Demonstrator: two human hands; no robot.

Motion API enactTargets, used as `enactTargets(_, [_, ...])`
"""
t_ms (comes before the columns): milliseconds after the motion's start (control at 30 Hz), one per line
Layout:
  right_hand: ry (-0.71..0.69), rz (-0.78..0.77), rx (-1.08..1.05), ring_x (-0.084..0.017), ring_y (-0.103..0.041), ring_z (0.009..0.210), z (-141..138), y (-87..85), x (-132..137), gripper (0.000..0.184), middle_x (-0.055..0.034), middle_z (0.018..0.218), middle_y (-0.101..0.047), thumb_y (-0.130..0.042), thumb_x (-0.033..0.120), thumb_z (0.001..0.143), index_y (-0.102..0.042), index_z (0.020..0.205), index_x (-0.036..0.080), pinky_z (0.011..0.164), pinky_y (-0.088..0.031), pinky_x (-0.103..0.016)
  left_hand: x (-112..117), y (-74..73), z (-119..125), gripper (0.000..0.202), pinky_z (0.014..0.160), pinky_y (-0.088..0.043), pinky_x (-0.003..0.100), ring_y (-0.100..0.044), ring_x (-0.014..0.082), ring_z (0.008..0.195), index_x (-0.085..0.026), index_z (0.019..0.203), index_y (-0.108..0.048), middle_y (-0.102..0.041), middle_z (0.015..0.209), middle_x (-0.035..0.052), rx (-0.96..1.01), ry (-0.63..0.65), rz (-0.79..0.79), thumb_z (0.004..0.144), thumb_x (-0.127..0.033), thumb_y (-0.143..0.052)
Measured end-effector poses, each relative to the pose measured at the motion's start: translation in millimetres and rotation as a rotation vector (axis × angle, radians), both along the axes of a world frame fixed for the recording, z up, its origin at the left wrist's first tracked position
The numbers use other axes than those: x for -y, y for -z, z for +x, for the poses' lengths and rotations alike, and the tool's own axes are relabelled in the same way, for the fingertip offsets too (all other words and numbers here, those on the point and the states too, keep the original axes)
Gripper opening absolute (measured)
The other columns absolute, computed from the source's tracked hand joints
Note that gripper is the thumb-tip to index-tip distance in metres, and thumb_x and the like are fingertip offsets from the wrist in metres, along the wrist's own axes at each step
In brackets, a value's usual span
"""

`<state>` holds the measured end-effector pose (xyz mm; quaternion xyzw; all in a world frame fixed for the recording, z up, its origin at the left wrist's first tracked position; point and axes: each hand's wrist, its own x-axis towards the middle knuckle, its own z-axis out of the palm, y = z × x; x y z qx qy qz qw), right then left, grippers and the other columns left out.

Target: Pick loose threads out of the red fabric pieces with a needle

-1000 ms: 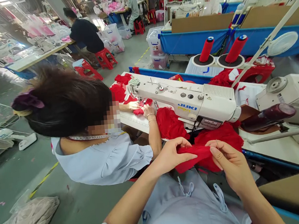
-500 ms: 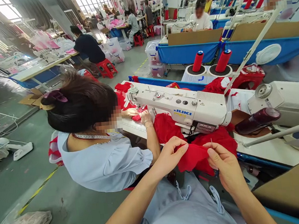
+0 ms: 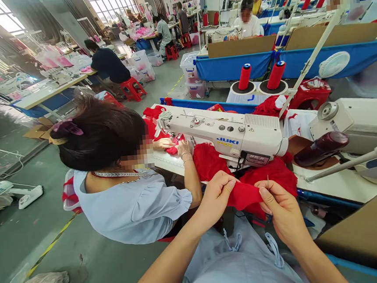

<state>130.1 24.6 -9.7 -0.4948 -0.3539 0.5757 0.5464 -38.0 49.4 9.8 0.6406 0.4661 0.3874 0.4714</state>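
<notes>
A piece of red fabric [image 3: 245, 194] is stretched between my two hands, above my lap. My left hand [image 3: 217, 197] is closed, pinching the fabric's left end between thumb and fingers. At the other end my right hand [image 3: 285, 210] pinches the cloth edge. A thin metal point sticks up from between the right fingers; the rest of that tool is mostly hidden in the palm. Just behind lies a heap of red fabric [image 3: 277, 177] on the sewing table, beside a white sewing machine [image 3: 220, 132].
At my left a seated co-worker [image 3: 131, 203] in light blue guides red cloth at the machine with both hands. Red thread cones [image 3: 245, 77] stand behind the machine. To the right are a dark bottle-shaped object [image 3: 321, 149], a slanted pole [image 3: 319, 55] and a cardboard panel [image 3: 364, 231].
The view has shifted slightly. My hands still hold the red fabric, which is now drawn into a narrower, tauter strip between them. The co-worker's hands stay at the machine.
</notes>
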Motion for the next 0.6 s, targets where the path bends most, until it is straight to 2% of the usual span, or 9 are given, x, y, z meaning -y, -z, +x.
enactTargets(100, [-0.06,0.001,0.018,-0.006,-0.038,0.047,1,-1.3,1,0.035,0.0032,0.058,-0.052,-0.079,0.05,0.069,-0.068,0.077,0.018,0.042,-0.03,-0.017,3,-3.9,1,0.024,0.083,-0.04,0.03,-0.054,0.0177,0.088,-0.015,0.09,-0.065,-0.057,0.089,0.0055,-0.006,0.015,0.04,0.096,-0.024,-0.043])
enactTargets(200, [-0.083,0.018,0.04,-0.009,-0.046,0.055,2,-3.4,2,0.03,0.0002,0.066,-0.058,-0.082,0.044,0.069,-0.07,0.075,0.017,0.049,-0.038,-0.019,5,-8.3,1,0.021,0.086,-0.041,0.03,-0.055,0.0175,0.092,-0.017,0.095,-0.064,-0.057,0.093,0.0054,-0.019,0.055,0.057,0.096,-0.026,-0.046])
enactTargets(367, [-0.032,0.073,0.042,-0.007,-0.04,0.054,2,-1.8,5,0.024,0.0015,0.069,-0.057,-0.077,0.042,0.075,-0.07,0.077,0.019,0.044,-0.031,-0.018,6,-7.1,1,0.023,0.082,-0.042,0.03,-0.054,0.0169,0.088,-0.017,0.092,-0.063,-0.056,0.091,0.0051,-0.078,0.024,0.083,0.097,-0.027,-0.044])
enactTargets(500, [-0.015,0.091,0.03,-0.008,-0.038,0.054,2,1.1,6,0.024,-0.0003,0.071,-0.059,-0.077,0.042,0.075,-0.072,0.078,0.019,0.042,-0.027,-0.019,6,-1.6,3,0.017,0.078,-0.041,0.029,-0.052,0.0163,0.084,-0.017,0.083,-0.058,-0.054,0.085,0.0034,-0.124,-0.008,0.136,0.096,-0.023,-0.047])
enactTargets(600, [0.005,0.095,0.014,-0.008,-0.04,0.054,2,0.1,7,0.025,-0.0023,0.074,-0.061,-0.079,0.042,0.072,-0.072,0.077,0.018,0.041,-0.027,-0.019,7,3.4,4,0.016,0.077,-0.042,0.029,-0.052,0.0166,0.084,-0.018,0.086,-0.056,-0.054,0.087,0.0042,-0.195,0.011,0.218,0.096,-0.021,-0.044])
